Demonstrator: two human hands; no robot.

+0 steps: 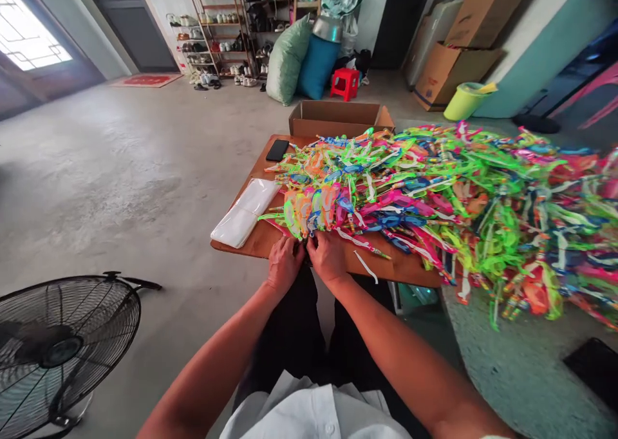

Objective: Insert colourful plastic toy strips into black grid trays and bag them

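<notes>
My left hand (284, 262) and my right hand (328, 257) meet at the front edge of the brown table (270, 248), fingers curled inward and closed. What lies between the fingertips is too small and hidden to make out. Just beyond them lies a row of orange, green, blue and pink plastic pieces (313, 207), its near ends at my fingers. A large heap of similar bright plastic pieces with white strips (410, 175) spreads to the right. One loose white strip (365, 266) hangs near the edge, right of my right hand.
A stack of clear plastic bags (245, 214) lies at the table's left, below a black phone (277, 150). An open cardboard box (338, 118) stands behind the table. A black floor fan (62, 349) is at lower left. Sacks (290, 59) and a red stool (344, 84) stand farther back.
</notes>
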